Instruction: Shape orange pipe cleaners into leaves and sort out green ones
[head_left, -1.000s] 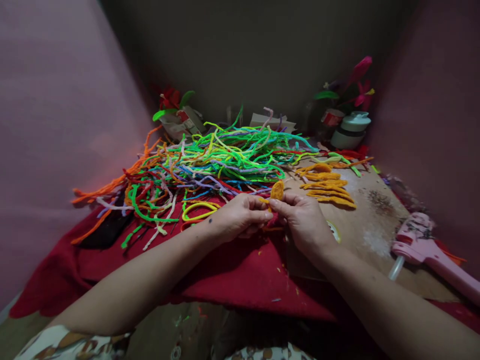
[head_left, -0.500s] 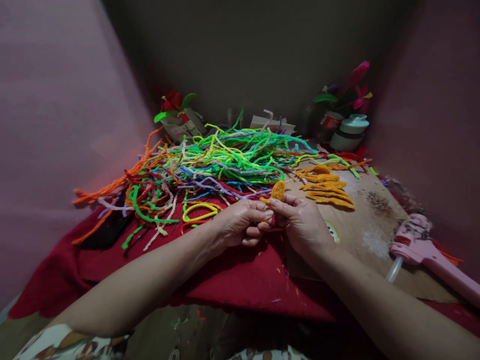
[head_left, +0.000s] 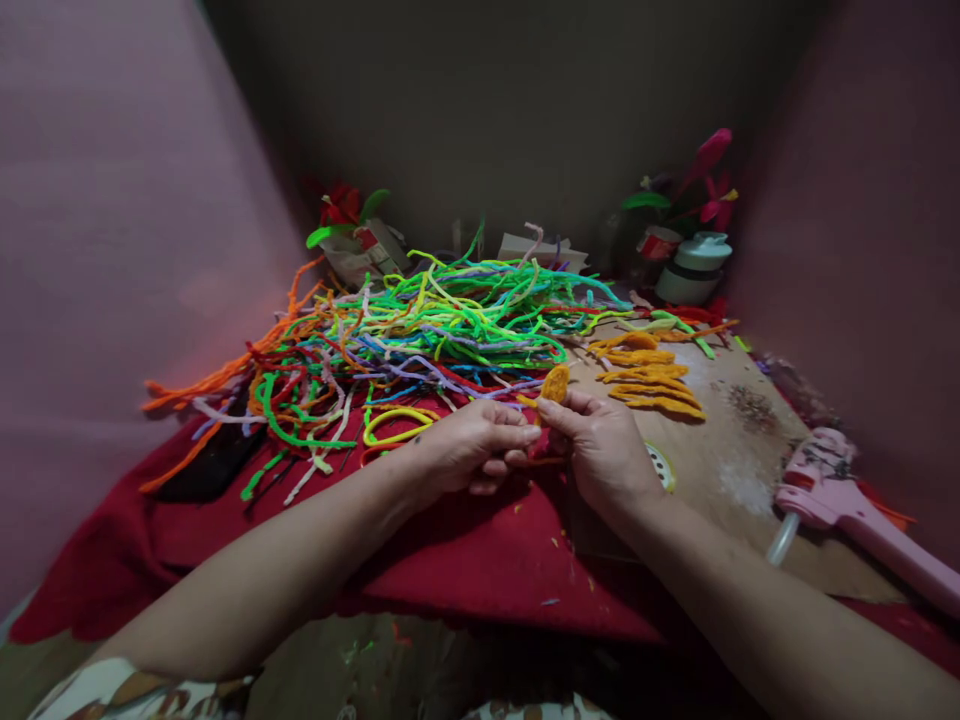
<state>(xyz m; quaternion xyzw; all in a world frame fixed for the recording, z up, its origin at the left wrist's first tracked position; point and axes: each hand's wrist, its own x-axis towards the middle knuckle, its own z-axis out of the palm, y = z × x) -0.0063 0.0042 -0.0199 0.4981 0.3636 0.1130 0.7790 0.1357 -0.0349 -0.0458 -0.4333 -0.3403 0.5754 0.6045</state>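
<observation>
Between the thumb and fingers of my right hand (head_left: 611,450) is a small orange-yellow pipe-cleaner petal (head_left: 555,384), its rounded end pointing up. My left hand (head_left: 486,440) is closed in a pinch at the petal's lower end, close against the right fingertips; the exact grip there is partly hidden by the fingers. Several finished petals (head_left: 654,385) of the same colour lie in a row on a brown board (head_left: 701,450) beyond my right hand. Yellow-handled scissors (head_left: 394,425) rest on the red cloth (head_left: 480,560), left of my hands.
A tangled heap of coloured pipe cleaners (head_left: 465,320) spreads across the back. At right lies a pink glue gun (head_left: 817,480) on the board. Behind stand a pale lidded jar (head_left: 694,268) and pink flowers (head_left: 716,175). A dark flat object (head_left: 206,470) lies at left, and walls close both sides.
My left fingers have shifted slightly at the petal's lower end. The petal stays upright in my right hand. The whole view has moved a little.
</observation>
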